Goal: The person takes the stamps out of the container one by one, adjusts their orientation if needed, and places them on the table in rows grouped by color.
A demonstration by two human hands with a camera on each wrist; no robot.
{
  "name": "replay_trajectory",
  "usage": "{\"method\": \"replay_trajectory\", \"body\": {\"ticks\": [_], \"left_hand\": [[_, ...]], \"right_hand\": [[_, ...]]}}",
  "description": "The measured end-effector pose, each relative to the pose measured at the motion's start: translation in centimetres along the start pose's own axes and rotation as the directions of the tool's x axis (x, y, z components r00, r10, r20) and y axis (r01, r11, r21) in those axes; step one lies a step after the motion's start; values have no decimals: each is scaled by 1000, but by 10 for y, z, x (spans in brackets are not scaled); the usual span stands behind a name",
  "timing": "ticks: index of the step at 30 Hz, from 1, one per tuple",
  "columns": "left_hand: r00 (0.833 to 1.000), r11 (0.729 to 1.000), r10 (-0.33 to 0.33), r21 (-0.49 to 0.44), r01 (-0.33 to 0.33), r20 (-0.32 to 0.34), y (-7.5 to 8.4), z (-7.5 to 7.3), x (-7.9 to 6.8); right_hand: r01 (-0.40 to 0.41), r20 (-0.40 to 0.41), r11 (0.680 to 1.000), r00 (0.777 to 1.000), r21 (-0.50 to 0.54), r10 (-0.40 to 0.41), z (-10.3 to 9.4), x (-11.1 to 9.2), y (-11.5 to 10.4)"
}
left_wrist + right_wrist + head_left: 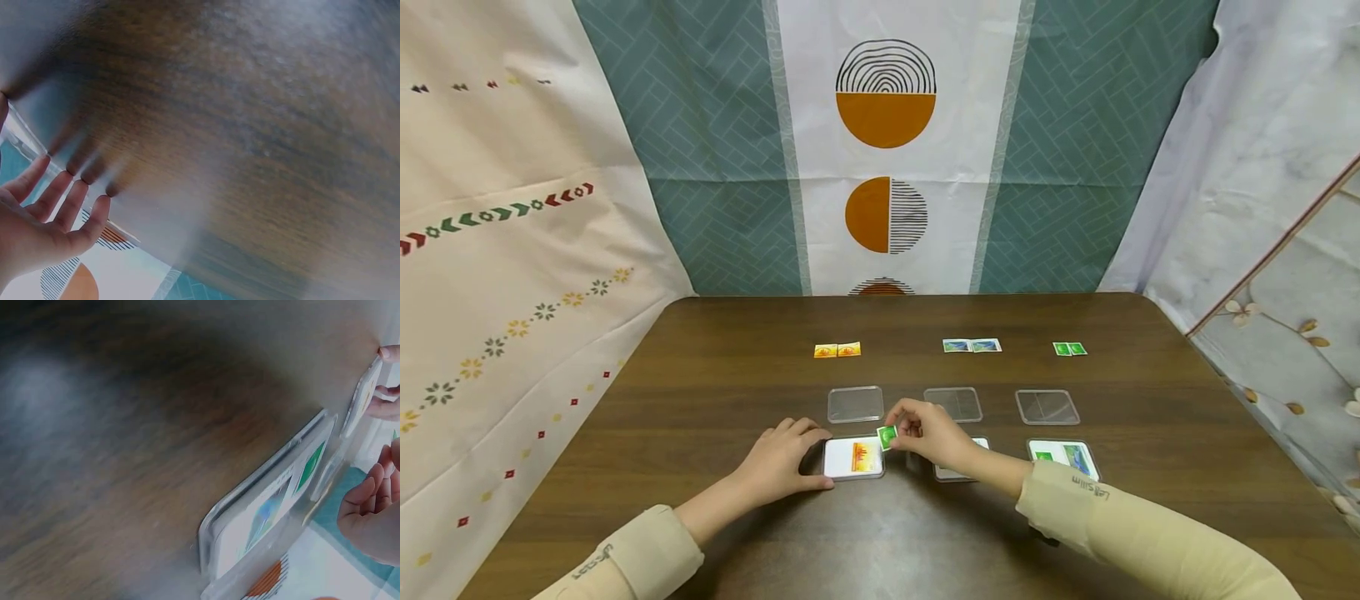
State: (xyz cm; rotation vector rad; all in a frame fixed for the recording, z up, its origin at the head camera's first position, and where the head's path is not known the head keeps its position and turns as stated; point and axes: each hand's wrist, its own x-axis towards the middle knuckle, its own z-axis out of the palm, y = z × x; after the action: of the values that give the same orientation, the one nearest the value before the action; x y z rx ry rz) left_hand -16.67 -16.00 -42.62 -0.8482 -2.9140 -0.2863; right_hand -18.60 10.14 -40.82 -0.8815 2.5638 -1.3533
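My right hand (pixel 931 433) pinches a small green stamp (pixel 887 437) between thumb and fingertips, over the right edge of the left clear plastic case (pixel 838 460). That case lies flat, with a white card inside and an orange stamp (pixel 862 457) on the card's right part. My left hand (pixel 786 460) holds the case by its left end, thumb at the near corner and index finger at the far one. In the left wrist view the left hand's fingers (pixel 61 203) reach down to the tabletop. The right wrist view shows the right hand (pixel 375 509) raised beyond a case.
A middle case (pixel 951 474) is partly under my right forearm. The right case (pixel 1060 454) holds a green and a blue stamp. Behind lie three clear lids (pixel 855 404), then pairs of orange (pixel 837 350), blue (pixel 972 345) and green stamps (pixel 1070 348) on the brown table (pixel 715 375).
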Motion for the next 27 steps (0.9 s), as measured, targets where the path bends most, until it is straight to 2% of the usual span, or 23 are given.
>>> {"method": "replay_trajectory", "body": {"ticks": [7, 16, 27], "left_hand": [[1000, 1000, -1, -6, 1, -4, 0, 0, -1], [1000, 1000, -22, -6, 22, -9, -1, -2, -2], [1000, 1000, -1, -10, 1, -8, -3, 3, 0]], "right_hand": [[-34, -13, 999, 999, 0, 34, -15, -6, 1], [-2, 2, 1000, 1000, -15, 2, -34, -9, 5], [40, 31, 999, 999, -29, -39, -58, -9, 14]]}}
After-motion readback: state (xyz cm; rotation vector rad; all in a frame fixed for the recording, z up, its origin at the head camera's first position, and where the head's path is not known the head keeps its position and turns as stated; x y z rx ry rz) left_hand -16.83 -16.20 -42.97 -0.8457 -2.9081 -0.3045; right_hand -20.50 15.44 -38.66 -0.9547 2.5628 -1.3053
